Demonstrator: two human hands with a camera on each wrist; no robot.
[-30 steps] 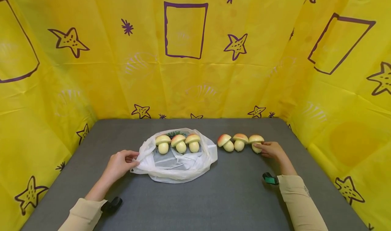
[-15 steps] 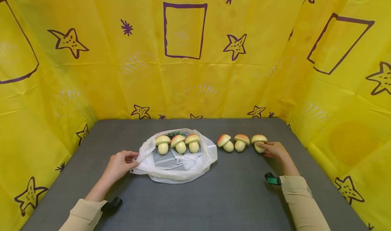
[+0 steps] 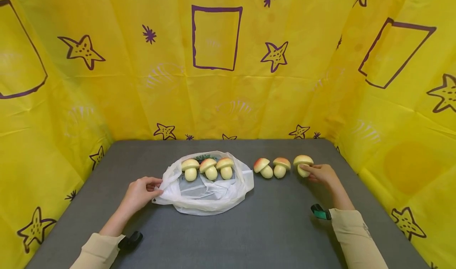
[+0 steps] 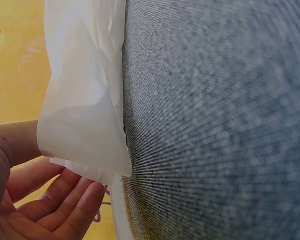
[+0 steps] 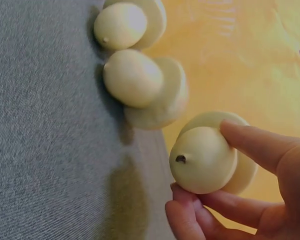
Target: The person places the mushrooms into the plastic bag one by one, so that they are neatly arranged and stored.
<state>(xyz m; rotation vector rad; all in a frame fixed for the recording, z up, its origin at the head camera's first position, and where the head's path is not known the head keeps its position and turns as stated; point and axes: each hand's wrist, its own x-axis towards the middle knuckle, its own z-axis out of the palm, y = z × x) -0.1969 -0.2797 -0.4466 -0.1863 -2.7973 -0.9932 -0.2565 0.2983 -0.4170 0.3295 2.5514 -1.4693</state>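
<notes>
My left hand [image 3: 140, 194] pinches the left edge of a white plastic bag [image 3: 206, 206]; in the left wrist view the thumb goes behind the bag's film [image 4: 85, 115]. Three mushrooms with pale stems and yellow-red caps lie in a row inside the bag's opening, the middle mushroom [image 3: 210, 173] among them. On the right, my right hand [image 3: 322, 175] grips a mushroom [image 5: 202, 160] by its stem between thumb and fingers. The right wrist view shows it slightly above the table, its shadow apart from it. Two more mushrooms [image 3: 263, 168] [image 5: 132, 77] lie left of it.
A dark grey cloth covers the table [image 3: 228, 241]. Yellow patterned curtains [image 3: 213, 103] stand close behind the table and along both sides. Each wrist wears a dark strap device [image 3: 320, 212].
My right hand has moved a little to the right with the mushroom, widening the gap to its neighbour, and has lifted it slightly. The neighbouring mushroom sits slightly further right. The left hand stays.
</notes>
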